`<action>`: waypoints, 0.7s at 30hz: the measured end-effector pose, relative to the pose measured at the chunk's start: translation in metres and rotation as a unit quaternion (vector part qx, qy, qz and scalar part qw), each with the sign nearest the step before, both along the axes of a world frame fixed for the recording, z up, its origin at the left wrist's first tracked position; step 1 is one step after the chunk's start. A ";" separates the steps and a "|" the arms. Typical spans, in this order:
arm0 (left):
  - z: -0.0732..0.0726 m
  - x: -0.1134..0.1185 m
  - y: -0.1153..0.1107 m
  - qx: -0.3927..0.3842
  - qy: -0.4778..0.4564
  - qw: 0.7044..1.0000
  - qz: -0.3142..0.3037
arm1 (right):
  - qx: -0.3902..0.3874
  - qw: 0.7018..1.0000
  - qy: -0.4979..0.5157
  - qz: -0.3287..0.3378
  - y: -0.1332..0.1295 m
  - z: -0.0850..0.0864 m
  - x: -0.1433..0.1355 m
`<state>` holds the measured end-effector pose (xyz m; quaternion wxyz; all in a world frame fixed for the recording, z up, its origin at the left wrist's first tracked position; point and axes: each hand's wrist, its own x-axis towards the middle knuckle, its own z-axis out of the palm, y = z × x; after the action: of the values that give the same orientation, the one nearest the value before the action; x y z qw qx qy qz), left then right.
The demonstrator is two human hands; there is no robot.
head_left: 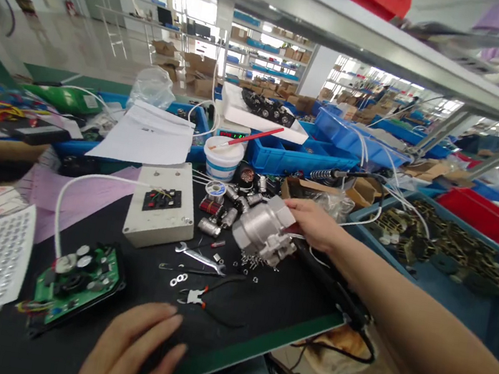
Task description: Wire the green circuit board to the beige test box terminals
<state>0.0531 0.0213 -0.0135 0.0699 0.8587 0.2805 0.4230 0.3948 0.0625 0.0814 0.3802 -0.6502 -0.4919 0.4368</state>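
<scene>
Cluttered with parts, your dark surface (259, 302) carries a silver motor housing (263, 230) near its middle; your right hand (314, 222) grips it from the right. Your left hand (133, 349) lies open, flat by the pliers (208, 299) and green circuit board (76, 283).

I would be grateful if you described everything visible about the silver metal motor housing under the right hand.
The motor housing is a pale silver, cast-looking metal body with a round barrel and a blockier ribbed end. It lies tilted on the black mat, among loose screws. The right hand grips its upper right side. Small metal cylinders lie just to its left.
</scene>
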 end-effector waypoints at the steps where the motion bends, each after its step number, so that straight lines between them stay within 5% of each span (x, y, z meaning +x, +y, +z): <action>1: 0.013 0.009 -0.002 0.035 0.023 0.999 -0.020 | -0.030 0.998 0.035 0.035 -0.005 -0.004 -0.018; 6: 0.049 0.028 -0.012 0.128 0.162 0.965 -0.161 | -0.223 0.930 0.188 0.224 -0.024 -0.042 -0.106; 9: 0.043 0.016 -0.018 0.087 0.182 0.961 -0.191 | -0.280 0.904 0.187 0.265 -0.029 -0.062 -0.142; 13: 0.019 -0.008 -0.024 0.012 0.089 0.982 -0.164 | -0.326 0.885 0.176 0.282 -0.024 -0.068 -0.156; 17: -0.004 -0.023 -0.029 -0.105 -0.038 0.992 -0.054 | -0.091 0.936 -0.108 0.323 -0.010 -0.057 -0.134; 19: -0.011 -0.024 -0.027 -0.164 -0.067 0.984 0.006 | 0.020 0.928 -0.259 0.269 -0.003 -0.055 -0.118; 21: -0.015 -0.020 -0.022 -0.187 -0.099 0.977 0.038 | 0.044 0.918 -0.326 0.221 0.003 -0.060 -0.107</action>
<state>0.0330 -0.0011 -0.0282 0.2402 0.7729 0.3788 0.4488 0.2878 0.0655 0.0218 0.1209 -0.6136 -0.7387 0.2516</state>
